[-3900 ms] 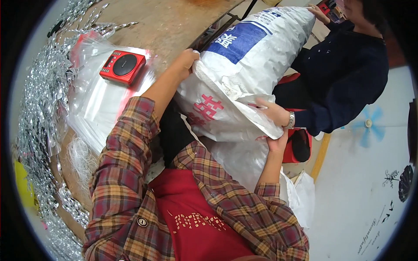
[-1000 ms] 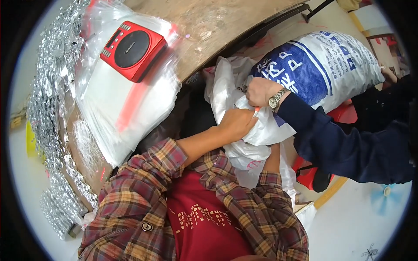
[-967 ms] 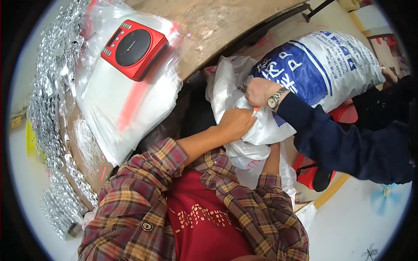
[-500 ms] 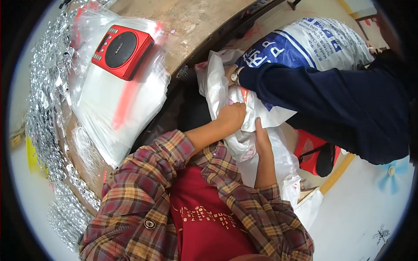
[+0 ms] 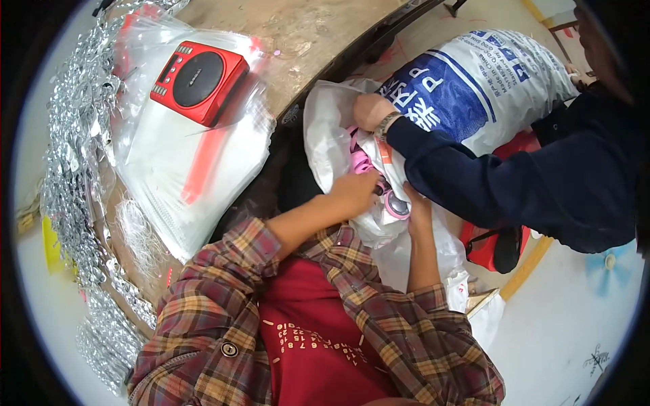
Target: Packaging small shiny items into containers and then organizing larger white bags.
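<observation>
A white plastic bag hangs open in front of me, with pink items inside and a pink-rimmed round piece with a pale face near its mouth. My left hand reaches into the opening, its fingers curled against pink and dark pieces; what exactly it grips is partly hidden. On the other side, my right hand holds the bag's edge, its fingertips partly covered by plastic. Another person's hand, with a wristwatch, is at the bag's far rim.
On the table to the left, a red radio lies on clear plastic sleeves, beside silver tinsel. A stuffed white and blue sack lies at the far right. The other person's dark sleeve crosses from the right.
The bag's mouth has opened wider, and pink items now show inside. My left hand has shifted slightly down and left. The other person's hand has moved to the rim, and the sleeve has dropped lower.
</observation>
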### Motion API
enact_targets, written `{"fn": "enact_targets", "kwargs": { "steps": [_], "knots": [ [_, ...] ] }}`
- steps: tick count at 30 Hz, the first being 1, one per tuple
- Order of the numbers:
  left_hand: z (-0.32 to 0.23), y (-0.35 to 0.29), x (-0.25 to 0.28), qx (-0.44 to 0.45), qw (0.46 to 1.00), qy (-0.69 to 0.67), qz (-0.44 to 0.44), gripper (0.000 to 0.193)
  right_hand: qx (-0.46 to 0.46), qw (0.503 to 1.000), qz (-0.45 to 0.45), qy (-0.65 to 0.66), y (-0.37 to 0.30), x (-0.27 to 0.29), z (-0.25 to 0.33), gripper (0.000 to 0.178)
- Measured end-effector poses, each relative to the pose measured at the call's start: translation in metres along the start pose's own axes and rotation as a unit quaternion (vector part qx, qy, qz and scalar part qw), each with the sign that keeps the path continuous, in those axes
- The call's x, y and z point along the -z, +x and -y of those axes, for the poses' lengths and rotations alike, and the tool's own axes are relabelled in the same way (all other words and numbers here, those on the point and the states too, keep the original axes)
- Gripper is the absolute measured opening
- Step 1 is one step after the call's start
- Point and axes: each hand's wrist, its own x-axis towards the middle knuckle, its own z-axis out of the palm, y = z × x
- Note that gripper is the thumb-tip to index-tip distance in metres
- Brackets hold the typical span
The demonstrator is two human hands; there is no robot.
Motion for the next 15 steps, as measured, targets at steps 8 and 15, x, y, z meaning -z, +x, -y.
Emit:
{"fn": "enact_targets", "kwargs": {
  "steps": [8, 15],
  "knots": [
    [0.011, -0.019, 0.009, -0.034, 0.988, 0.140, 0.053, 0.021, -0.159, 0.984, 0.011, 0.078, -0.032, -0.002, 0.067, 0.048],
    [-0.008, -0.047, 0.008, -0.025, 0.955, 0.256, 0.150, 0.037, -0.131, 0.982, -0.002, 0.134, -0.044, -0.016, 0.095, 0.039]
  ]
}}
